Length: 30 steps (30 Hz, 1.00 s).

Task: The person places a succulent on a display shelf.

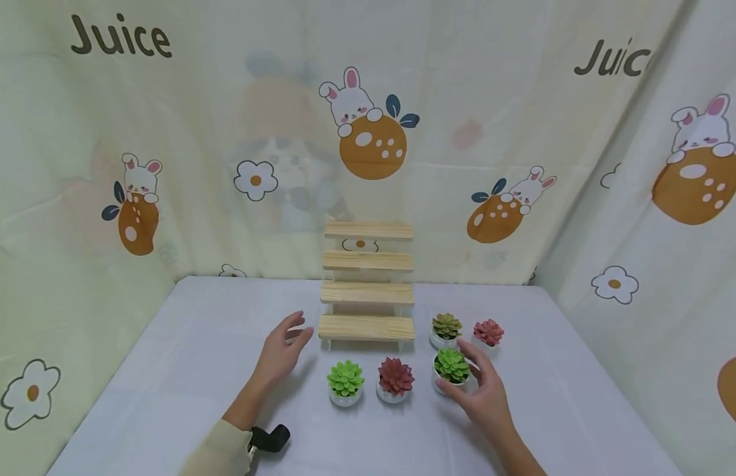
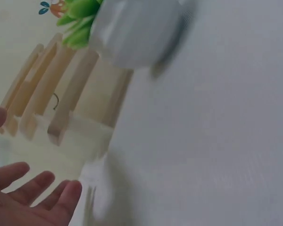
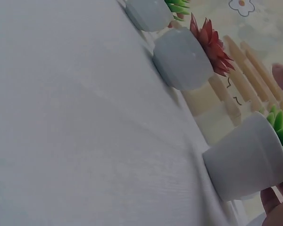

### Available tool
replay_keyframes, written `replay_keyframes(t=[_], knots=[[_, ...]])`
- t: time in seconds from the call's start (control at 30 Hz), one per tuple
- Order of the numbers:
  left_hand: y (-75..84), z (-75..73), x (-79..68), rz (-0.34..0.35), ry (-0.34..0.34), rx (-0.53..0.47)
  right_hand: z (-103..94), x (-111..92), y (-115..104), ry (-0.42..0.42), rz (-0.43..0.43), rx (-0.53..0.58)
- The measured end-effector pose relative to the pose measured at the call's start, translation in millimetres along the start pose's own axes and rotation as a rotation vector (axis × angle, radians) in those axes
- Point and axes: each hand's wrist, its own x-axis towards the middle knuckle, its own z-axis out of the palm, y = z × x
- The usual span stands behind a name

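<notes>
Right hand (image 1: pixel 485 395) spanning green potted succulent (image 1: pixel 452 365), fingers spread, thumb apart from white pot (image 3: pixel 245 157) standing between middle and right edge of worktop (image 1: pixel 552 390). Left hand (image 1: pixel 281 347) hovering, fingers loose. Pot probably proving light, stiff, slippery; sidewalls suiting grip.

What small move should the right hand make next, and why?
Probably the right hand should close snugly around the green potted plant: in the head view it sits between that hand's thumb and fingers, while the left hand beside the wooden rack holds nothing.
</notes>
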Motion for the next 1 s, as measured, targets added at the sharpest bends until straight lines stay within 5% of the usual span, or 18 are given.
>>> replay_keyframes(t=[0.27, 0.43, 1.0], knots=[[4.7, 14.6, 10.3, -0.065, -0.058, -0.232, 5.5, 2, 17, -0.007, 0.106, 0.085], [4.8, 19.4, 13.8, -0.094, -0.048, -0.231, 11.4, 7, 41, -0.008, 0.152, 0.122], [2.7, 27.5, 25.4, -0.158, -0.056, -0.303, 12.2, 11, 48, -0.022, 0.288, 0.152]])
